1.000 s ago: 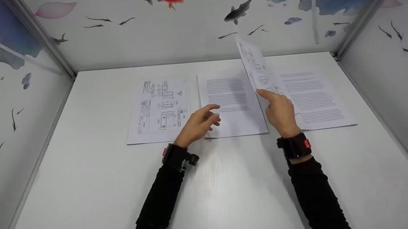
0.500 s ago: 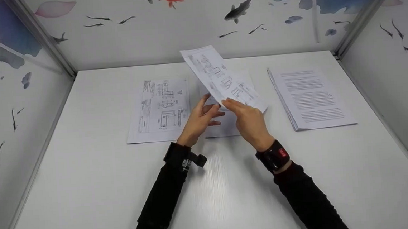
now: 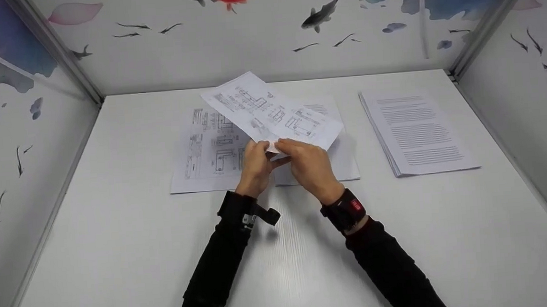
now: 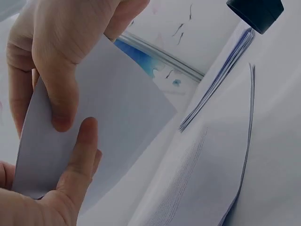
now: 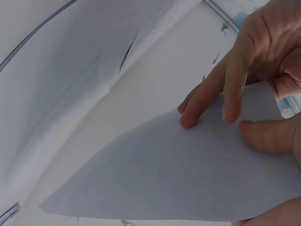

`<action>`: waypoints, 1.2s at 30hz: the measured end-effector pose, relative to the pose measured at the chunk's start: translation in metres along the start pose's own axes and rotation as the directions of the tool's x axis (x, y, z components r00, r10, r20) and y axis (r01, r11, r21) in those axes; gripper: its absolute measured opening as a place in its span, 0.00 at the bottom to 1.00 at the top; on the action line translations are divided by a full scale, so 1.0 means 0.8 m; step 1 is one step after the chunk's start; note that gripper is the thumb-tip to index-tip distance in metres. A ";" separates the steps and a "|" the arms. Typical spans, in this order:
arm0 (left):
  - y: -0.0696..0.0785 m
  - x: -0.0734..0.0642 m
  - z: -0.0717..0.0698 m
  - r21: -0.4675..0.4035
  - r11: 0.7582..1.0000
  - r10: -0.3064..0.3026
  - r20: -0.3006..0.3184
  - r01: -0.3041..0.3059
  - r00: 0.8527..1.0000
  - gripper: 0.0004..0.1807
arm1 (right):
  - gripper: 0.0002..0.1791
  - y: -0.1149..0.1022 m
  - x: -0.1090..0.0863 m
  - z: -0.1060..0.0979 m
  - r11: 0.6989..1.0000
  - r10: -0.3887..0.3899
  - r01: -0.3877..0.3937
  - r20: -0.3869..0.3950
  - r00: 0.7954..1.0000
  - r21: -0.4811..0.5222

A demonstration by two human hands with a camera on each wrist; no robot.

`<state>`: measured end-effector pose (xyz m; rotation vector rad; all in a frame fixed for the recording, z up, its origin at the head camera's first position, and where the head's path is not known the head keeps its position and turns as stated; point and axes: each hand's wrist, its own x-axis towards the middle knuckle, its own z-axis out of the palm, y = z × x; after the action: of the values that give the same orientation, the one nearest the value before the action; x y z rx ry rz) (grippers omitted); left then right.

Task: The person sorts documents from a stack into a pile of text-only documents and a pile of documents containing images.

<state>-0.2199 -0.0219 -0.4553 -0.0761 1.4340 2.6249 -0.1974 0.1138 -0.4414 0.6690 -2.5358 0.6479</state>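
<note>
Both hands hold a paper sheet with line drawings (image 3: 275,112) raised and tilted in the head view. My left hand (image 3: 255,169) grips its near edge, thumb on the printed face. Beside it, close by, my right hand (image 3: 312,167) pinches the same edge. The blank back of the sheet (image 4: 122,108) faces the left wrist camera, with fingers lying against it. In the right wrist view the sheet (image 5: 155,174) bows slightly. Below it lie a drawing sheet (image 3: 193,171) on the left and a text page (image 3: 346,160) in the middle, both partly covered.
A stack of text pages (image 3: 419,133) lies on the right of the white table (image 3: 115,232). Panels with painted fish (image 3: 324,12) enclose the back and sides. A dark wrist-camera mount (image 3: 268,216) juts out from the left wrist.
My right hand has carried the drawing sheet leftward from the right stack, over the middle page, turning it flatter. My left hand has closed on its near edge.
</note>
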 end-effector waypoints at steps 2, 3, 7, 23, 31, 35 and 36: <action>0.002 0.003 -0.003 0.004 1.000 0.022 -0.039 -0.022 0.999 0.25 | 0.19 0.004 0.003 0.001 0.998 -0.040 0.038 0.030 0.999 0.049; 0.003 0.005 -0.006 0.019 0.999 0.033 -0.066 -0.032 0.997 0.25 | 0.18 0.006 0.004 0.001 0.995 -0.065 0.060 0.062 0.996 0.083; 0.010 0.011 -0.021 0.110 0.992 0.072 -0.154 -0.055 0.985 0.22 | 0.22 0.021 0.009 -0.001 0.963 -0.117 0.055 0.223 0.968 0.266; 0.052 -0.005 -0.098 0.288 0.951 0.123 -0.017 -0.113 0.992 0.26 | 0.33 0.089 0.013 -0.017 0.517 0.376 -0.568 0.426 0.823 0.641; 0.058 -0.007 -0.110 0.473 0.858 0.221 0.015 -0.201 0.975 0.31 | 0.21 0.061 0.020 -0.007 0.300 0.327 -0.505 0.410 0.852 0.809; 0.065 -0.005 -0.119 0.560 0.802 0.273 -0.034 -0.208 0.961 0.32 | 0.21 0.044 0.023 0.000 0.288 0.317 -0.524 0.437 0.842 0.801; 0.068 -0.005 -0.122 0.577 0.790 0.286 -0.051 -0.206 0.957 0.31 | 0.21 0.040 0.024 0.002 0.298 0.308 -0.538 0.454 0.836 0.789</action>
<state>-0.2272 -0.1327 -0.4626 0.0038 2.3623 2.2737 -0.2305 0.1313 -0.4428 0.3106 -2.3591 2.3900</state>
